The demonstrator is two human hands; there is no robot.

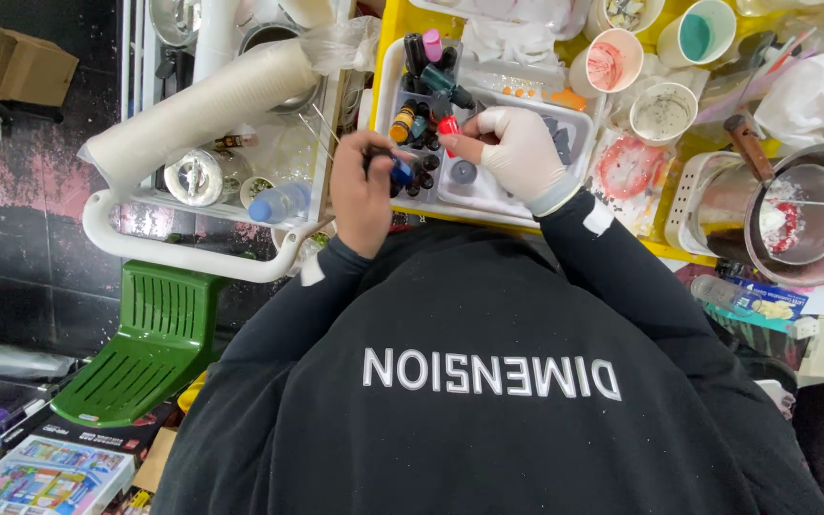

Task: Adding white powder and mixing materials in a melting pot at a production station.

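At frame centre, the bare left hand (pixel 362 195) grips a blue-capped bottle (pixel 401 173); the gloved right hand (pixel 519 151) pinches a red-capped bottle (pixel 448 127) over the white tray (pixel 388 76).

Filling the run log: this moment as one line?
left hand: holds blue-capped bottle | right hand, gloved: pinches red-capped bottle | over white tray

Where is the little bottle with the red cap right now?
In the head view, the red-capped bottle sits top centre, pinched by the gloved right hand over the white tray of small bottles, right of the bare left hand.
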